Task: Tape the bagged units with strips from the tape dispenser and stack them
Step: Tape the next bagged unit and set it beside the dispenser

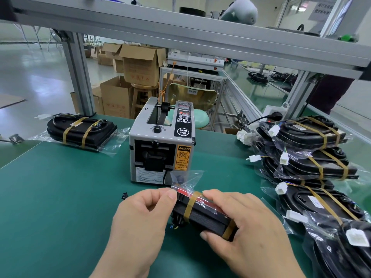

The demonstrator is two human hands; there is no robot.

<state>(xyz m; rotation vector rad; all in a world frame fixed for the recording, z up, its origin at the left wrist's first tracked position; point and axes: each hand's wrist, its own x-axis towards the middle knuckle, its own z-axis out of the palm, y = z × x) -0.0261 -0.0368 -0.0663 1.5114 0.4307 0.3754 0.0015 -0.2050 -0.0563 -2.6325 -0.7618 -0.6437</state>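
Note:
A black bagged unit [202, 216] stands on edge over the green mat, held between both hands. Two amber tape strips wrap it; one strip [191, 205] runs near its left end. My left hand [142, 219] pinches the bag's clear plastic at the unit's left end with thumb and forefinger. My right hand [247, 223] grips the unit from the right, thumb under its near edge, fingers over the top. The grey tape dispenser [160, 143] sits just behind the unit, outlet facing me.
A pile of taped bagged units [313, 157] with white connectors fills the right side of the mat. One taped unit [80, 130] lies at the far left. An aluminium frame [78, 73] crosses overhead. A small black piece [124, 196] lies on the mat.

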